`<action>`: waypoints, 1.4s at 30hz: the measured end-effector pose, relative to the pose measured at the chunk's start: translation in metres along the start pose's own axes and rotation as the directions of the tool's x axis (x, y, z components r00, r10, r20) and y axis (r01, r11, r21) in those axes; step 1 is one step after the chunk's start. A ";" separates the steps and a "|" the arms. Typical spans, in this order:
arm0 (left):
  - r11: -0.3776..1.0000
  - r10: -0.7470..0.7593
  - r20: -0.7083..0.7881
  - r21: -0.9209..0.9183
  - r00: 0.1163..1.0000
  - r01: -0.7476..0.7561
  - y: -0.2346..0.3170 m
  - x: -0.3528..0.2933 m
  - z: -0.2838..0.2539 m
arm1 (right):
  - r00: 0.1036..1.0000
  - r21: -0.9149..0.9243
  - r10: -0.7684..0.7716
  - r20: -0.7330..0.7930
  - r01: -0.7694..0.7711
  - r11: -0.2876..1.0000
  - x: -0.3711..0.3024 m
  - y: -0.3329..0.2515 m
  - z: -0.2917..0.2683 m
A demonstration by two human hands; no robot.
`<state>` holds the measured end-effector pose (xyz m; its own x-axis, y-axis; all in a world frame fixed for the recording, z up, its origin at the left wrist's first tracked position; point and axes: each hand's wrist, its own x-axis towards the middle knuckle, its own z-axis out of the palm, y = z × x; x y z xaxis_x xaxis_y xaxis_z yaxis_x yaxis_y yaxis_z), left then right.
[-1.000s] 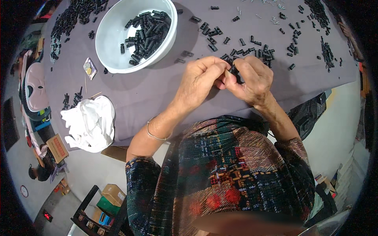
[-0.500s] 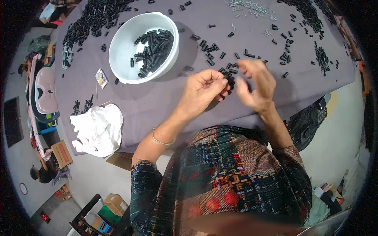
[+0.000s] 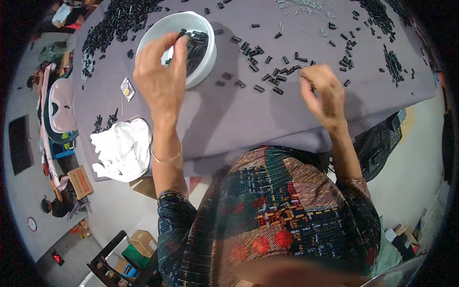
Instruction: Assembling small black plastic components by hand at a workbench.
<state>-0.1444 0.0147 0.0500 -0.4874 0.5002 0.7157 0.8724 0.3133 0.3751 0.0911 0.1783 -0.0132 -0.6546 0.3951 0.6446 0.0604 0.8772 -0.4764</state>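
Observation:
My left hand (image 3: 162, 76) is over the near rim of a white bowl (image 3: 209, 64), its thumb and forefinger raised and slightly apart. I see nothing clearly held there; the other fingertips are partly hidden. Inside the bowl lies a pile of small black cylindrical parts (image 3: 197, 48). At the right, my right hand (image 3: 325, 93) is low over the table, its fingers curled toward the thumb. A small dark part (image 3: 313, 88) shows between them, mostly covered. Left of this hand, several loose black cylinders (image 3: 277, 90) are scattered on the grey cloth.
A large heap of black parts (image 3: 119, 21) covers the far left. Tiny silvery pieces (image 3: 306, 6) lie at the back, with thin black pieces (image 3: 393, 67) at the right. A white cloth (image 3: 122, 150) and a small packet (image 3: 127, 89) lie left of my left arm.
My left hand has moved left, from beside my right hand to over the bowl. The black piece it gripped no longer shows. My right hand has shifted slightly right and its fingers have curled in.

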 end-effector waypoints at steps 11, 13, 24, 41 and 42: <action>0.971 0.126 0.462 -0.240 0.878 -0.013 0.054 -0.076 0.003 | 0.954 -0.125 -0.066 0.293 0.107 0.986 0.011 -0.007 0.005; 0.970 0.126 0.456 -0.241 0.881 -0.013 0.051 -0.080 0.005 | 0.965 -0.169 -0.039 0.259 0.085 0.982 0.015 -0.004 0.002; 0.957 0.263 0.431 -0.226 0.863 -0.179 0.054 -0.073 0.039 | 0.952 -0.071 -0.114 0.285 0.139 0.988 0.042 -0.014 0.020; 0.963 0.173 0.349 -0.256 0.921 -0.083 0.038 -0.079 0.044 | 0.945 -0.073 -0.121 0.305 0.149 0.986 0.047 -0.006 0.045; 0.953 0.119 0.331 -0.302 0.936 -0.014 0.039 -0.077 0.044 | 0.946 -0.060 -0.116 0.302 0.140 0.988 0.048 -0.006 0.041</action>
<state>-0.0748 0.0242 -0.0164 -0.3650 0.7727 0.5194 0.8496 0.0483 0.5252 0.0283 0.1802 -0.0042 -0.8539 0.1900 0.4844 0.0132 0.9386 -0.3448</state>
